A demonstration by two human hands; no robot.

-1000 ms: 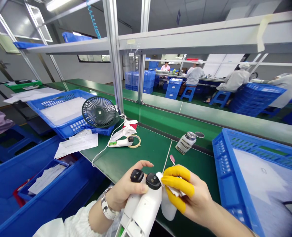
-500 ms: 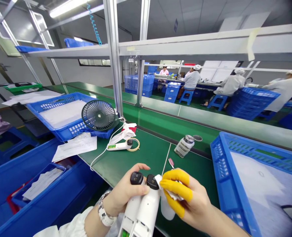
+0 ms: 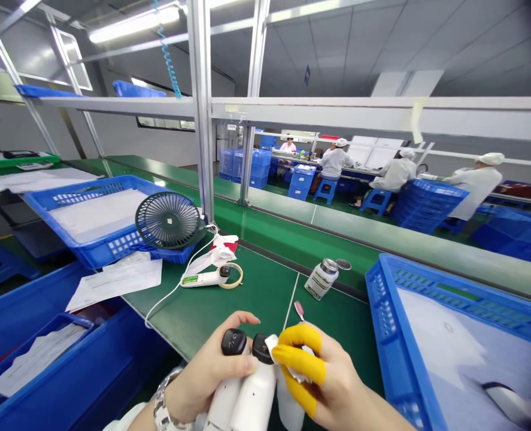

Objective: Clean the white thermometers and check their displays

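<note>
Holding two white, rounded plastic handheld units (image 3: 254, 395) side by side in left hand (image 3: 205, 374), closed around both, near edge of flat green tabletop (image 3: 256, 293). Pinching crumpled white wipe (image 3: 272, 343) in right hand (image 3: 334, 371), between fingertips in yellow finger covers (image 3: 308, 362), at rim of glossy black cap (image 3: 260, 345) on nearer unit. For good wiping, probably best: brace cap firmly, press lightly, follow rim evenly, refold to clean surface.

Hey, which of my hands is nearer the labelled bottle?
Right. The right hand is on the near side of the labelled bottle, apart from it; the left hand is farther away, to its left.
</note>
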